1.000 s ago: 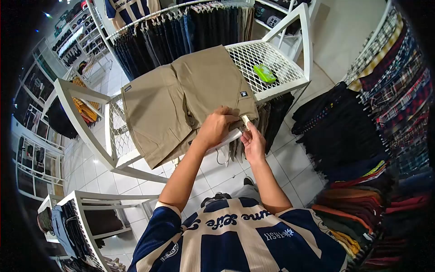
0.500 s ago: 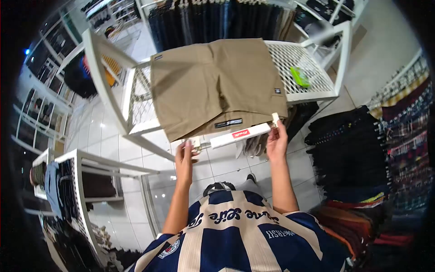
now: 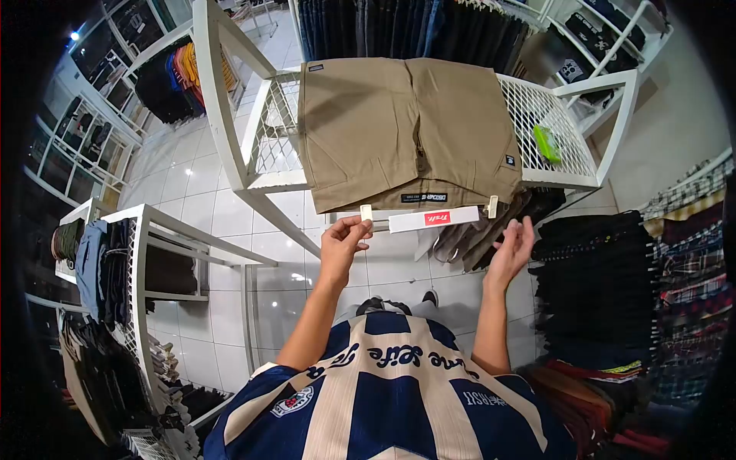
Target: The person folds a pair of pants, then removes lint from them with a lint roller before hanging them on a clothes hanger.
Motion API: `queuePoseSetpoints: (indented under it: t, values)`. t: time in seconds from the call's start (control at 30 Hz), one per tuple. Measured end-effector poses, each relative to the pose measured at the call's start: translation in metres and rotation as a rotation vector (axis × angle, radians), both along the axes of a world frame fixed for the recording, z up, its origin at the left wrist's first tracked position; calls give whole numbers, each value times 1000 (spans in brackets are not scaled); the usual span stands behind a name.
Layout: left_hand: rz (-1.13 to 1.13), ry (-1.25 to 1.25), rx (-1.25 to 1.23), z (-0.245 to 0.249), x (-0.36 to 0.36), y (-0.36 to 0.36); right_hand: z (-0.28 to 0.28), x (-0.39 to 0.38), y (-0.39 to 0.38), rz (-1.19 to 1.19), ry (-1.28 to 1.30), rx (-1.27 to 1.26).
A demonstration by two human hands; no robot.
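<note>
Khaki shorts [image 3: 360, 130] lie spread on a white mesh rack, with the waistband facing me. Along the waistband runs a clip hanger [image 3: 402, 225] with a white bar and a red label. Its left clip [image 3: 366, 212] and right clip [image 3: 492, 206] sit at the waistband edge. My left hand [image 3: 345, 247] is closed in a pinch at the left clip. Just below and beside the right clip, my right hand [image 3: 509, 251] is open, its fingers apart and holding nothing.
A bright green packet [image 3: 547, 144] lies on the mesh shelf [image 3: 529, 103] right of the shorts. Dark trousers [image 3: 590, 284] hang at the right, with checked garments [image 3: 694, 284] beyond. On the left stands a white rack [image 3: 138, 268] with folded clothes. Jeans [image 3: 399, 31] hang behind.
My right hand has let go of the right clip and moved away with its fingers opened. My left hand stays at the left clip. The whole view has shifted, moving the shorts rightward.
</note>
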State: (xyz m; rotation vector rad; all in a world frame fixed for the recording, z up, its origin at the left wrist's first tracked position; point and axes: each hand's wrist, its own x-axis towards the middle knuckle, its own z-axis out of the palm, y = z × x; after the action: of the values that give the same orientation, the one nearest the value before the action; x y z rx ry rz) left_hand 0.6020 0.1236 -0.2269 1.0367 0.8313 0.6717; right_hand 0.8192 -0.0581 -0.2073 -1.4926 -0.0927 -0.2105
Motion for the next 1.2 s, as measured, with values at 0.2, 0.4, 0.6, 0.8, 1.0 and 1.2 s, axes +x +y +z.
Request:
queuePoseSetpoints:
  t: [0.2,0.4,0.6,0.8,1.0,1.2]
  values:
    - [-33,18,12,-8,-2,6,9,-77,11,754,-15,-200]
    - [-58,46,60,-4,-2,11,-7,-102,48,1160,538,-226]
    - [-35,36,114,2,-3,12,2,-123,80,1172,786,32]
    - [58,37,122,6,2,4,-10,-126,92,1074,858,97]
    - [47,133,84,13,0,1,-16,-139,91,975,880,316]
    - [-50,80,12,7,-5,11,-16,-148,97,897,912,411]
